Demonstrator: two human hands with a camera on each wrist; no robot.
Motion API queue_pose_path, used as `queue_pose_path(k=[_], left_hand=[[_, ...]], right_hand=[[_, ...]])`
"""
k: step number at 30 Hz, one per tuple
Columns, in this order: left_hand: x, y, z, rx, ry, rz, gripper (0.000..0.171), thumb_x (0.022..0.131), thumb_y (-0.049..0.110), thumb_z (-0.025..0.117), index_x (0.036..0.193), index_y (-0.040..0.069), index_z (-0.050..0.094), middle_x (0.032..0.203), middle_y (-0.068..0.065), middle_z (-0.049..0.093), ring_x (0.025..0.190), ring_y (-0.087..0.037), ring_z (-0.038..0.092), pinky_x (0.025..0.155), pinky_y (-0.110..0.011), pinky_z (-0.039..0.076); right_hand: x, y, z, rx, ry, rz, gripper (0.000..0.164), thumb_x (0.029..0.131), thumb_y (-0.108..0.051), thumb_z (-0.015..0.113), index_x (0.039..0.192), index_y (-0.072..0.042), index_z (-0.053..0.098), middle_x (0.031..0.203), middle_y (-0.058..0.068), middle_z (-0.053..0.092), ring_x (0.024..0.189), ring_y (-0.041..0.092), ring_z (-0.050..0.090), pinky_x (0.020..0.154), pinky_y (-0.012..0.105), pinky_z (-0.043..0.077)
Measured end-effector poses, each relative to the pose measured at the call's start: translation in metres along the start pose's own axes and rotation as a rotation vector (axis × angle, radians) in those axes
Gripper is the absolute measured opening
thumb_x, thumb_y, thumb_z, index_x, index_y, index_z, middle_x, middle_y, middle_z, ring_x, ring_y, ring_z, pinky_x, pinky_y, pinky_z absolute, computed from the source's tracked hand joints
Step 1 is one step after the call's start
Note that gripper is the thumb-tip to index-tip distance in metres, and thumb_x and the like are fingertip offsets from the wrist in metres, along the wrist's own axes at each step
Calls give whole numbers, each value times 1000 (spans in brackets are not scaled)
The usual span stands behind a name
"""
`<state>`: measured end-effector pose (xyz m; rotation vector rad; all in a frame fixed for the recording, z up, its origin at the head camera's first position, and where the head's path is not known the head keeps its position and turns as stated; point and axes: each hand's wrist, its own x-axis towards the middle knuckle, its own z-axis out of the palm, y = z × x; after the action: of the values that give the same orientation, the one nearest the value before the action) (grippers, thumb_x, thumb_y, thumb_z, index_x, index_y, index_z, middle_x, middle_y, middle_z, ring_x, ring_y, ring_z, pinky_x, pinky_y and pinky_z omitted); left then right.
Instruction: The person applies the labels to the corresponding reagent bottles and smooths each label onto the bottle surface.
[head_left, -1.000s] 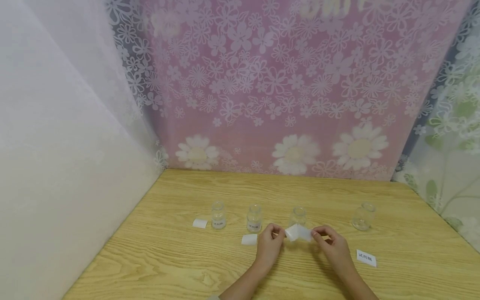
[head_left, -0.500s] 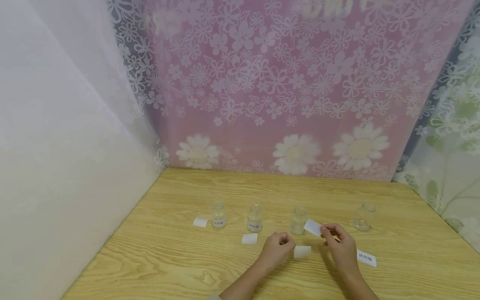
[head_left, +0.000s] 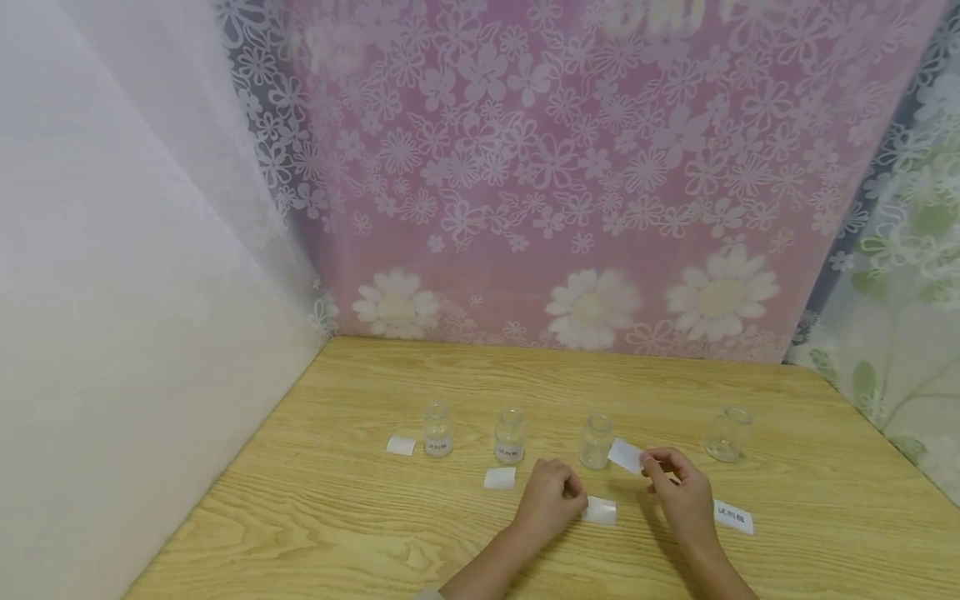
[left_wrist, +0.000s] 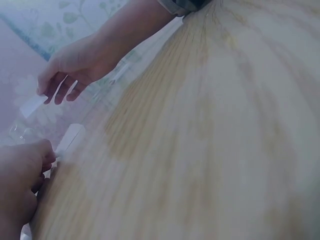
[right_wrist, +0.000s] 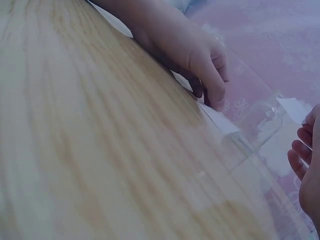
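My left hand (head_left: 550,500) pinches the edge of a glossy white backing paper (head_left: 601,511) low over the table. In my right hand (head_left: 682,492), thumb and fingertips pinch a white label (head_left: 626,456) by its right edge. Its visible side is blank. That label hangs just right of a clear glass bottle (head_left: 596,442) that bears no visible label. The left wrist view shows the backing paper (left_wrist: 71,140) extending from the left fingers, and the label (left_wrist: 33,106) in the right ones. A printed label (head_left: 733,517) lies right of my right hand.
Two labelled glass bottles, one left (head_left: 437,431) and one nearer the middle (head_left: 509,437), stand in the row. Another glass bottle (head_left: 727,433) stands at the right. Loose white papers lie by the labelled bottles, one far left (head_left: 401,446) and one nearer (head_left: 499,477).
The label and backing paper, together a second ago, are now apart. My left hand has brought the backing paper down towards me; my right hand has moved slightly right with the label.
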<state>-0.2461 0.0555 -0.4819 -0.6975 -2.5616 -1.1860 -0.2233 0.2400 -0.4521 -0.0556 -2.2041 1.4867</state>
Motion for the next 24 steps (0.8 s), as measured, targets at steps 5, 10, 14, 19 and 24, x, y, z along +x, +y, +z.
queue_pose_path(k=[5, 10, 14, 19, 24], left_hand=[[0, 1, -1, 82, -27, 19, 18, 73, 9, 73, 67, 17, 58, 76, 16, 47, 83, -3, 41, 68, -13, 40], [-1, 2, -1, 82, -48, -5, 20, 74, 9, 73, 67, 17, 57, 77, 16, 46, 83, -3, 41, 70, -14, 40], [-2, 2, -1, 81, -51, -22, 20, 75, 8, 72, 67, 16, 56, 79, 15, 47, 81, -3, 40, 69, -13, 40], [-1, 1, 0, 73, -25, -32, 22, 74, 5, 73, 65, 15, 55, 79, 14, 46, 78, -3, 39, 66, -13, 40], [0, 0, 1, 54, 7, -51, 22, 72, 2, 73, 68, 14, 55, 78, 13, 45, 75, -3, 38, 64, -13, 40]], right_hand=[[0, 0, 0, -3, 3, -5, 18, 92, -16, 58, 91, 2, 63, 76, 6, 60, 69, 17, 57, 56, 25, 50], [0, 0, 0, -2, 11, -10, 17, 91, -15, 59, 90, 2, 63, 75, 4, 60, 69, 14, 57, 55, 25, 50], [0, -1, 0, 2, 10, -26, 16, 91, -13, 59, 89, 3, 63, 76, 3, 60, 68, 11, 57, 54, 25, 50], [0, -1, 0, -4, 6, -30, 15, 91, -12, 59, 89, 1, 63, 76, 2, 61, 68, 14, 58, 54, 26, 51], [0, 0, 1, -7, 10, -32, 14, 90, -12, 60, 88, 1, 64, 75, 2, 61, 67, 15, 58, 53, 26, 50]])
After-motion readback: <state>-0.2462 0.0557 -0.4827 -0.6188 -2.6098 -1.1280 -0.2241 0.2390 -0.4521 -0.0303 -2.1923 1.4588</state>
